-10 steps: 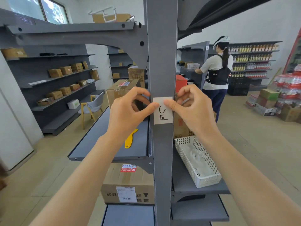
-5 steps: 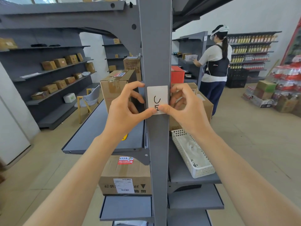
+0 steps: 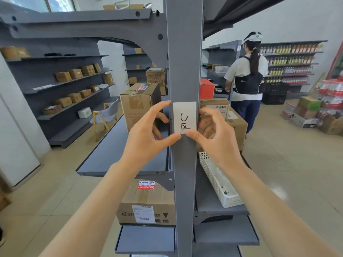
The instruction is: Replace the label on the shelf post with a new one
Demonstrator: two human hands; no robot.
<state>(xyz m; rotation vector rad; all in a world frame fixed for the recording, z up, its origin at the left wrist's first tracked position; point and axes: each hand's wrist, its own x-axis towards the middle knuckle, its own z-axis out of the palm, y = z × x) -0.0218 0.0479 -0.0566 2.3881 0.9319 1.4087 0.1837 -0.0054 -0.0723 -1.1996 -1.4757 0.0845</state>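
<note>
**Label going onto post, both thumbs at its bottom edge**

Label (image 3: 184, 117): white card, hand-marked, sits flat against the grey post (image 3: 183, 52) at centre of frame, upright, edges roughly parallel to the post's sides. Looks like the new one; no other label seen on the post.

Left hand (image 3: 146, 138): partly open, thumb tip pressing the lower left corner, forefinger reaching to the top left corner. Other fingers curl behind the post. Right hand (image 3: 213, 134): loosely curled, thumb on the lower right corner, fingers beside the right edge. Neither hand grips anything; both press.

Judgement: smoothing stage. To do it well, hold the bottom steady, rub from the middle outward to each corner, check the top edge lies square, and press the corners last so none lifts.

White basket (image 3: 219, 180) on the shelf lower right, untouched.
</note>
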